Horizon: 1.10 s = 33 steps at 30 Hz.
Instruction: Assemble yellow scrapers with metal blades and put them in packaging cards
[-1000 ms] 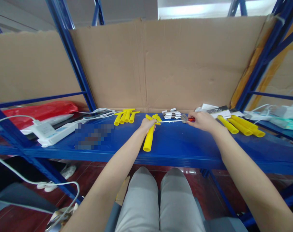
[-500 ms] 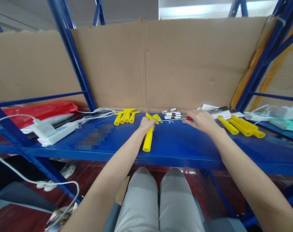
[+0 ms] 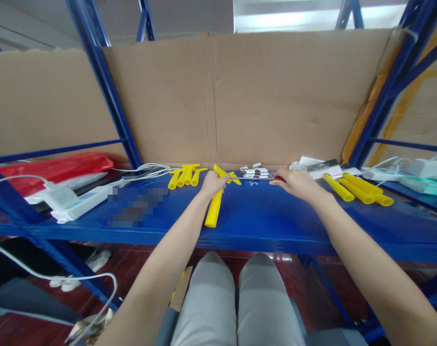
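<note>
My left hand is closed around a yellow T-shaped plastic tool, whose hollow tube hangs toward the shelf's front edge. In my right hand is a screwdriver with a red handle. Its long metal shaft points left, and its tip meets the yellow tool's head at my left fingers; the exact contact is hidden. Small yellow pieces lie just behind the shaft. Near them are a stack of small white-and-dark packets and some tiny whitish bits.
Several yellow T-shaped tools lie at back left, and several yellow tubes at right by printed cards. A white power strip and red bag occupy the left. Cardboard walls the back of the blue shelf.
Both hands have shifted slightly left in view, along with the yellow tool and screwdriver. The camera view has moved a little too. Both grips stay the same.
</note>
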{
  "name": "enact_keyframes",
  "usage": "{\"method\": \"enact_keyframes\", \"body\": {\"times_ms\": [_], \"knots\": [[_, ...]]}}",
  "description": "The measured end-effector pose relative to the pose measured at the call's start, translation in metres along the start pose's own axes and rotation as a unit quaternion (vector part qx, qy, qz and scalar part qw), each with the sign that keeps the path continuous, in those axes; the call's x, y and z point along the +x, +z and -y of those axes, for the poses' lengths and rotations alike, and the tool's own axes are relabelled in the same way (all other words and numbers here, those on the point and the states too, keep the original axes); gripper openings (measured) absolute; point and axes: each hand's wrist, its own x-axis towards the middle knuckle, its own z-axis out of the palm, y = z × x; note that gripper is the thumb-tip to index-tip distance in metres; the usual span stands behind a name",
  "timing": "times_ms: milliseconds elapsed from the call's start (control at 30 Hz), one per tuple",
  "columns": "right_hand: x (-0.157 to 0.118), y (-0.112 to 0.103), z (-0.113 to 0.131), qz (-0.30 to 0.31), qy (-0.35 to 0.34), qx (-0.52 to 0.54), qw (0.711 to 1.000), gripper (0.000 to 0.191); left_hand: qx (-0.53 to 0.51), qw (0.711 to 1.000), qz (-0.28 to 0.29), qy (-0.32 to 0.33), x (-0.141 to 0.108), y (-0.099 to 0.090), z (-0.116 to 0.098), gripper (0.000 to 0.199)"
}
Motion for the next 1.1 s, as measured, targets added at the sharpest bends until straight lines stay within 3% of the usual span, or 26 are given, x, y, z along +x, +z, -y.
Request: {"method": "enact_keyframes", "body": {"times_ms": [167, 400, 633, 833, 1000, 1100], "knots": [[0.001, 0.002, 0.001, 0.046, 0.024, 0.03, 0.998, 0.025, 0.008, 1.0, 0.026, 0.004, -0.002, 0.0, -0.001, 0.014], [0.001, 0.008, -0.002, 0.061, 0.005, 0.046, 0.997, 0.01, 0.064, 0.996, 0.063, 0.001, -0.003, 0.0, 0.002, 0.019], [0.002, 0.01, 0.003, 0.072, -0.016, 0.005, 0.997, 0.025, 0.133, 0.991, 0.026, 0.0, -0.001, -0.002, 0.003, 0.012], [0.002, 0.015, 0.005, 0.09, -0.011, 0.036, 0.995, 0.023, 0.151, 0.988, 0.034, -0.004, -0.001, -0.003, 0.003, 0.007], [0.002, 0.021, 0.0, 0.044, -0.042, 0.018, 0.998, 0.017, 0.164, 0.986, 0.037, 0.004, 0.001, -0.003, 0.004, 0.014], [0.002, 0.022, 0.0, 0.038, -0.045, 0.015, 0.998, 0.025, 0.163, 0.986, 0.034, -0.003, 0.002, -0.003, 0.005, 0.014]]}}
